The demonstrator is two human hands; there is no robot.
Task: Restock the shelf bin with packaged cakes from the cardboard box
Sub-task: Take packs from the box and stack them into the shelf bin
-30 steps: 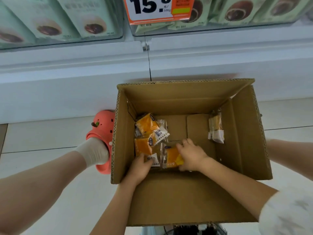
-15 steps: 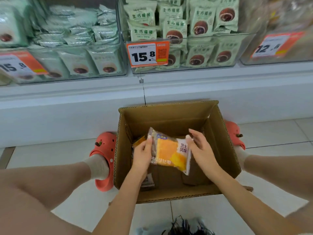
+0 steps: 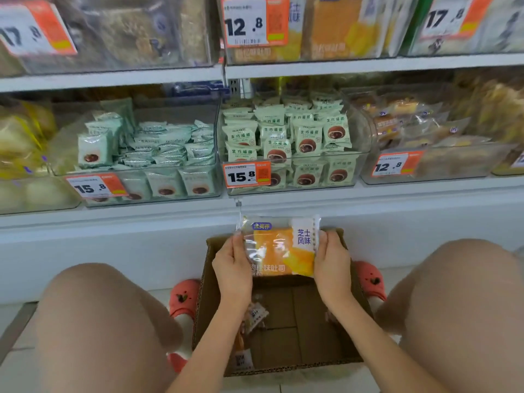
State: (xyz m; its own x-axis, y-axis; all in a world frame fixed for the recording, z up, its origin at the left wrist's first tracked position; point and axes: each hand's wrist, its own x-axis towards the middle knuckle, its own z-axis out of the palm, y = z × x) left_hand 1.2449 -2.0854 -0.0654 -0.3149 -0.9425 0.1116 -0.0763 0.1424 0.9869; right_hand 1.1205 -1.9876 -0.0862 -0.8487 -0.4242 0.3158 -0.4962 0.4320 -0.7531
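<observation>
An orange and white packaged cake (image 3: 279,248) hangs in front of the lower shelf edge, above the open cardboard box (image 3: 351,285) on the floor. My left hand (image 3: 233,263) grips its left side and my right hand (image 3: 331,265) grips its right side. A few more packaged cakes (image 3: 253,316) lie at the box's left side, partly hidden by my left arm. On the upper shelf, a clear bin (image 3: 320,32) behind a 12.8 price tag holds similar orange packets.
Clear bins of green-wrapped cakes (image 3: 295,137) and teal-wrapped ones (image 3: 147,148) fill the lower shelf, with bread bins (image 3: 431,129) to the right. My bare knees flank the box, and coral clogs (image 3: 184,297) stand either side of it.
Both hands lifted an orange packet out of the box and raised it toward the shelf. The view tilted upward, bringing the upper shelf into sight.
</observation>
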